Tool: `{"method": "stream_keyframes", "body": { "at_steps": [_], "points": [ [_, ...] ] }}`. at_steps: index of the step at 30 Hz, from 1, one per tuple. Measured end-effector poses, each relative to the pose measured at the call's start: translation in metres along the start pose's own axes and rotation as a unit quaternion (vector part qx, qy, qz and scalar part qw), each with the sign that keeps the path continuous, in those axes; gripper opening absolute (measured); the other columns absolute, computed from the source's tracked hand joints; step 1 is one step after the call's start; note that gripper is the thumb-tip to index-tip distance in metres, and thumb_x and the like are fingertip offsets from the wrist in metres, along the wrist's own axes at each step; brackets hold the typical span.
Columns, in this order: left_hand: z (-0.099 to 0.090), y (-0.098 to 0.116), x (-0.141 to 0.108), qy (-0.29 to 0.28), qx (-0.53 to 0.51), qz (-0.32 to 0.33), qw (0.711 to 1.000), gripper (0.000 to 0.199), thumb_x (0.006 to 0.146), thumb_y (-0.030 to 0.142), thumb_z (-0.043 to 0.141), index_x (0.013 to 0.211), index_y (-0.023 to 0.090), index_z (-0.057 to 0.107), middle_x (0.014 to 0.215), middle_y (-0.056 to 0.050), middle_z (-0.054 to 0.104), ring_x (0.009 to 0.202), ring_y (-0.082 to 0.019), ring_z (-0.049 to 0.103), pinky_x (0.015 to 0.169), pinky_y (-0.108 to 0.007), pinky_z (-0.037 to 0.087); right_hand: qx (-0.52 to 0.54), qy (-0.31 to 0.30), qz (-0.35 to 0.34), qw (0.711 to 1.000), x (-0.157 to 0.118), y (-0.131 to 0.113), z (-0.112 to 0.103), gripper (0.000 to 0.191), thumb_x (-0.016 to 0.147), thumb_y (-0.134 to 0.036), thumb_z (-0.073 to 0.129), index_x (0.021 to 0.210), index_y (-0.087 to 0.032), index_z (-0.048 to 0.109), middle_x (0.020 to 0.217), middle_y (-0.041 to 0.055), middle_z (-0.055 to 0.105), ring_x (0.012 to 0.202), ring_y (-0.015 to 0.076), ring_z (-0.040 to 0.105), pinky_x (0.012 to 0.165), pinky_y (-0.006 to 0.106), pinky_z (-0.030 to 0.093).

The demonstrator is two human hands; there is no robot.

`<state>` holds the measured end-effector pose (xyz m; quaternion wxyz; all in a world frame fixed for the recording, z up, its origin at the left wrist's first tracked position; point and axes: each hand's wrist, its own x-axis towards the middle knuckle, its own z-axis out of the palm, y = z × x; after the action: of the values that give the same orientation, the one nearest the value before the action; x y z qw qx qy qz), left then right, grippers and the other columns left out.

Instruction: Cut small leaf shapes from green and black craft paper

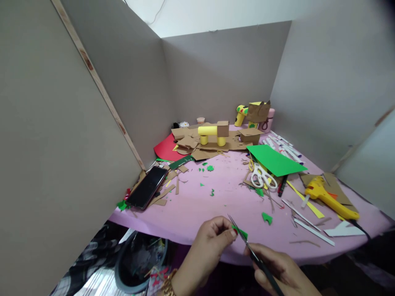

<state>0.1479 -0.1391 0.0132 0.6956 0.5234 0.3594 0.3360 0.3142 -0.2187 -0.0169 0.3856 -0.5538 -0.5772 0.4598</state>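
A small piece of green paper (243,234) is pinched between the thumb and fingers of my left hand (212,238), near the table's front edge. My right hand (277,265) is wrapped round dark-handled scissors (261,263), whose thin blades point up and left across the green piece. Small green cuttings (210,168) lie scattered on the pink tablecloth (191,205), and a larger green scrap (267,218) rests just beyond my right hand. Farther back, a yellow tube figure (208,130) with a cardboard box head stands on cardboard pieces.
A phone (147,188) lies at the left on scraps. White scissors (263,177), a green sheet (274,159), markers (288,148) and a yellow glue gun (330,198) with a cord are at the right. A bin (119,267) stands below the front edge. Grey panels enclose the table.
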Motion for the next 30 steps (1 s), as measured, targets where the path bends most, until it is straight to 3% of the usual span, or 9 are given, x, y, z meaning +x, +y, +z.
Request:
{"method": "stream_keyframes", "body": {
  "at_steps": [14,30],
  "points": [
    [-0.003,0.001,0.032,-0.032,-0.024,-0.019,0.999,0.010,0.067,0.022,0.064,0.061,0.015,0.057,0.058,0.003,0.050,0.057,-0.011,0.042,0.058,-0.024,0.029,0.011,0.010,-0.029,0.999,0.024,0.002,-0.011,0.036,0.074,-0.052,0.059,0.080,-0.018,0.069,0.058,-0.0025,0.053,0.054,0.0141,0.047,0.050,0.021,0.043],
    [-0.009,-0.009,0.052,-0.033,-0.067,-0.049,0.996,0.010,0.065,0.019,0.065,0.063,0.014,0.058,0.057,0.003,0.054,0.053,-0.009,0.043,0.055,-0.022,0.029,-0.031,0.002,-0.036,0.999,0.040,0.007,-0.018,0.027,0.078,-0.042,0.057,0.083,-0.017,0.066,0.064,-0.0022,0.053,0.060,0.0152,0.047,0.057,0.023,0.041]
  ]
}}
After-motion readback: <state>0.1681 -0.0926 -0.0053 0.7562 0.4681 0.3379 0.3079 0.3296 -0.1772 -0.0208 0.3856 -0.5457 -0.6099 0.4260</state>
